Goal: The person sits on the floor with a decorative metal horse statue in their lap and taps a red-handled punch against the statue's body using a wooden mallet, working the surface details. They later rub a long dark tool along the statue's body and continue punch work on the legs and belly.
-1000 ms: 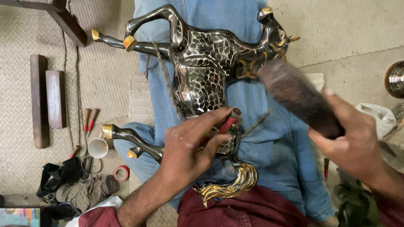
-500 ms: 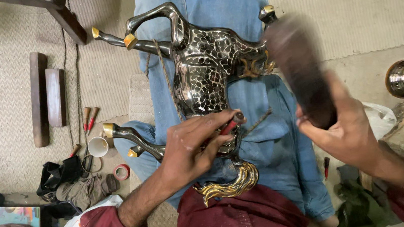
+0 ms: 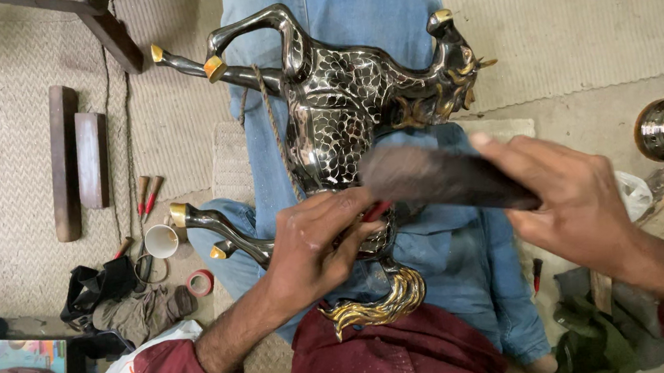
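We're looking straight down at the metal horse figure (image 3: 341, 120), dark with a silvery scale pattern and gold hooves, lying across our lap on blue denim cloth (image 3: 347, 12). Our left hand (image 3: 318, 245) pinches a small red-handled tool (image 3: 376, 211) against the horse's flank, grip tight around it. Our right hand (image 3: 576, 202) wraps firmly round a dark wooden mallet (image 3: 438, 179), its head blurred just above the tool (right on line, we'd judge). Best practice here: keep the tool planted square on the metal, fingers low, and strike short and light.
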